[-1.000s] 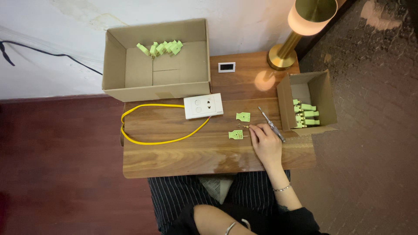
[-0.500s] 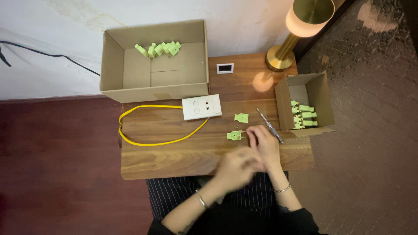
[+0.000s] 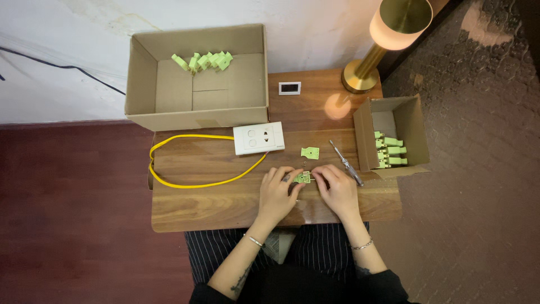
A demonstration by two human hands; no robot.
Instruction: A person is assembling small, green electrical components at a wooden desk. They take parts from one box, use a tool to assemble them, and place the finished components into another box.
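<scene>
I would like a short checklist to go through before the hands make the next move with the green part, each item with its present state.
1. Both hands on the part: the left hand and the right hand meet at the small green plug part. Ok.
2. Part lies over the wooden table, not past its edge. Ok.
3. Screwdriver close by, just beside the right hand. Ok.
4. Second green piece lies apart, free of the hands. Ok.
5. Yellow cable out of the way, left of the left hand. Ok.
6. Firmness of the grip on the part: too small to see. Cannot tell.
</scene>
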